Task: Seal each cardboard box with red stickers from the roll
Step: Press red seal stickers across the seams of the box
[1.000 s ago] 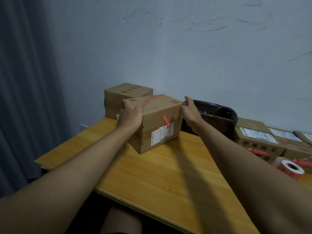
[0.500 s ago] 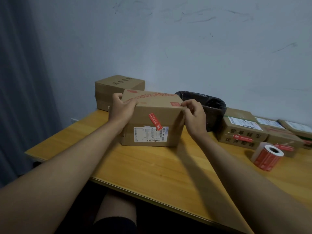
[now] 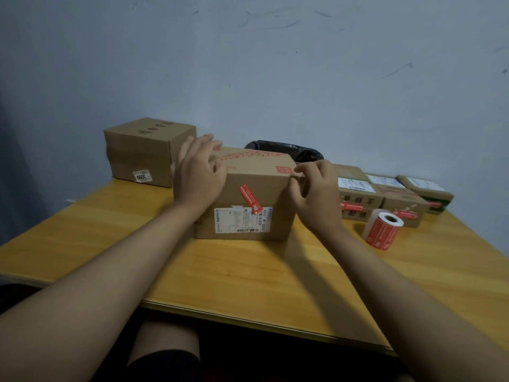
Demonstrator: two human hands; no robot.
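Scuffed pale wall (image 3: 303,78), wooden table (image 3: 248,277), perhaps curtain (image 3: 11,133)

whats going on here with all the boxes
A person is sealing cardboard boxes at a yellow wooden table. The brown cardboard box with the white shipping label sits in front of them, a red sticker strip already across its front. Their left hand rests on its left top edge; the right hand, fingers curled, works at its right top corner. The red sticker roll lies untouched to the right.

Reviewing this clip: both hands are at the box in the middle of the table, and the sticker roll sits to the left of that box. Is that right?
Not quite. The head view shows the left hand and right hand at the box, but the sticker roll lies to its right, not its left.
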